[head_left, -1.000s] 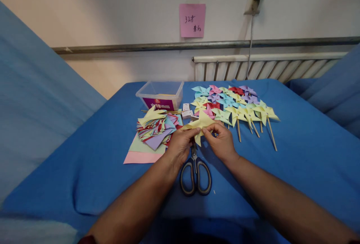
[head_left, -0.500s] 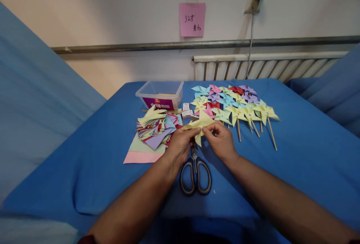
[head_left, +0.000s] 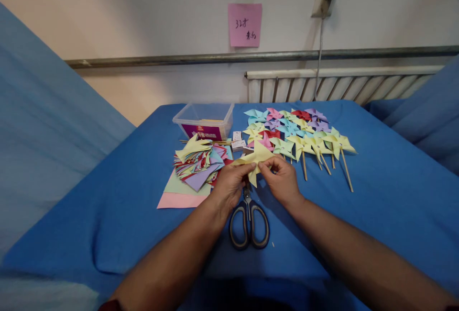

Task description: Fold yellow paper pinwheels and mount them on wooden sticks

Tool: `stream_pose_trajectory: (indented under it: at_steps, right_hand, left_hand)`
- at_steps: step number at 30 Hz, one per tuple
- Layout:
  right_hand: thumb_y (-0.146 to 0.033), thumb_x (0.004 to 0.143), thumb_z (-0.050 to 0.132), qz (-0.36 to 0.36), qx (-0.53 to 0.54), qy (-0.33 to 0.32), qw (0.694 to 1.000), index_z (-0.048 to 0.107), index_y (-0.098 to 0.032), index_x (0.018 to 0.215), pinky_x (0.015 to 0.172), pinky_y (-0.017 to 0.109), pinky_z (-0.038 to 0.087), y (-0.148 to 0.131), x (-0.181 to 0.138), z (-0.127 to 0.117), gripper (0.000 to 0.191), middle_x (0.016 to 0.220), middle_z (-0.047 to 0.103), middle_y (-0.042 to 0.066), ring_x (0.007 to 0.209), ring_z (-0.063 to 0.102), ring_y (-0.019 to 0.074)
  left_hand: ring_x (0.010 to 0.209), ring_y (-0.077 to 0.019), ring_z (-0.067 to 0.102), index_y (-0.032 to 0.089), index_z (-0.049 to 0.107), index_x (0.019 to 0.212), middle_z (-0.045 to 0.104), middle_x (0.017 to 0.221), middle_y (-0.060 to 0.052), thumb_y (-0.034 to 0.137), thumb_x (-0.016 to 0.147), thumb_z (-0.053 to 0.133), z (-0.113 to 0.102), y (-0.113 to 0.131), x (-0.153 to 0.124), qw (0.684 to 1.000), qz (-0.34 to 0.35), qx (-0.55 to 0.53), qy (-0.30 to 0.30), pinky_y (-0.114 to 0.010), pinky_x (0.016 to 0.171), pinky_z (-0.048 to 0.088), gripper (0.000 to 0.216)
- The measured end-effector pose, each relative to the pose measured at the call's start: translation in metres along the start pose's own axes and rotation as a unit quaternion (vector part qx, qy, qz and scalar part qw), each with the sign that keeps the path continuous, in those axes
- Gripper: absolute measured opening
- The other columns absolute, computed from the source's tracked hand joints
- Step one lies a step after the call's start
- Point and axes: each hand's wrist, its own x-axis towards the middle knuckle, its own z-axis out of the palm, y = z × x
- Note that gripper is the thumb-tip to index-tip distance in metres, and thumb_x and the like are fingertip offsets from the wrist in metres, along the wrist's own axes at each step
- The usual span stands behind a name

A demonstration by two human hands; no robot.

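Note:
A yellow paper pinwheel [head_left: 258, 154] is held up between both hands, its blades folded in toward the middle. My left hand [head_left: 231, 179] grips it from the left, thumb near the centre. From the right, my right hand [head_left: 281, 177] pinches close to the same centre; whether a pin is between those fingers is too small to tell. Just below the hands lie scissors [head_left: 249, 225] with dark blue and grey handles, their blades partly hidden. To the left sits a pile of cut coloured paper [head_left: 201, 162], on top of pink and green sheets [head_left: 182, 200].
Several finished pinwheels on sticks [head_left: 304, 134] lie at the back right. A clear plastic box [head_left: 204, 124] stands at the back left, with thin sticks [head_left: 220, 142] and small white boxes [head_left: 237, 142] beside it. A blue cloth [head_left: 125, 196] covers the table.

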Motion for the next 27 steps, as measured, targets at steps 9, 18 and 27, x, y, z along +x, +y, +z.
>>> stream_pose_trajectory:
  at_steps: [9, 18, 27]
  right_hand:
    - [-0.035, 0.080, 0.066, 0.014, 0.004, -0.017, 1.000, 0.061, -0.020, 0.065, 0.066, 0.030, 0.043, 0.001, -0.001, 0.000, 0.021, 0.072, 0.057, 0.000, 0.068, 0.054, 0.0156]
    - [-0.041, 0.066, 0.081, 0.145, 0.173, -0.022, 0.974, 0.059, -0.022, 0.100, 0.080, 0.036, 0.051, 0.002, 0.020, -0.018, 0.045, 0.098, 0.069, 0.005, 0.090, 0.066, 0.0209]
    - [-0.032, 0.057, 0.088, 0.259, 0.261, -0.248, 0.897, 0.058, -0.022, 0.102, 0.059, 0.029, 0.051, -0.004, 0.017, -0.019, 0.054, 0.070, 0.069, -0.003, 0.059, 0.065, 0.0159]
  left_hand:
    - [0.058, -0.0131, 0.062, 0.011, 0.073, 0.080, 0.072, 0.072, -0.006, 0.019, 0.056, 0.085, 0.001, 0.002, -0.002, 1.000, 0.006, 0.004, -0.005, -0.024, 0.061, 0.050, 0.028]
    - [0.057, -0.0208, 0.067, 0.006, 0.075, 0.075, 0.073, 0.069, -0.014, 0.016, 0.060, 0.077, -0.009, 0.014, 0.003, 0.993, -0.052, 0.084, -0.062, -0.032, 0.063, 0.054, 0.019]
    - [0.053, -0.0181, 0.064, 0.010, 0.073, 0.069, 0.072, 0.066, -0.011, 0.013, 0.056, 0.073, -0.013, 0.023, 0.000, 0.970, -0.070, 0.203, -0.110, -0.026, 0.052, 0.046, 0.014]
